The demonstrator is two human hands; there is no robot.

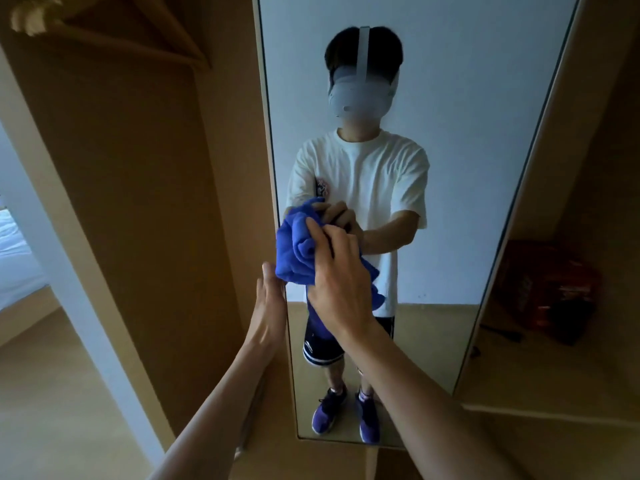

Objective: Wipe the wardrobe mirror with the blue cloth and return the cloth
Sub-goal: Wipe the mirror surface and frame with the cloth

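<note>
— Whereabouts of the blue cloth (297, 252)?
— Bunched up against the wardrobe mirror (467, 168), hard by its left edge, roughly midway up the glass in view. Trailing in a loose tail below the grip.
— Held how?
— Gripped by the right hand (337, 282), back of the hand toward the camera, fingers bent over the folds and pushing them onto the glass. Borne out by the reflection: curled fingers, blue fabric bulging out beside them.
— And the left hand (268, 306)?
— Flat and edge-on, fingers straight and together, thumb uppermost, laid along the mirror's left edge just below the cloth. Holding nothing. Touching the cloth with the fingertips or merely near it: cannot tell.
— Anything else in the glass?
— Reflected there: a white T-shirt (360, 174), dark shorts (322, 344), purple trainers (329, 410), a pale headset (362, 95) strapped over dark hair, a plain light wall behind.
— Around the mirror?
— Brown wardrobe panel (138, 174) to the left, with a wooden hanger (145, 39) up in the top left corner. Further left, a strip of white bed (15, 261) and pale wooden floor (52, 403). To the right, a shelf (519, 362) in shadow with a red packet (547, 292) resting on it, well apart from both hands.
</note>
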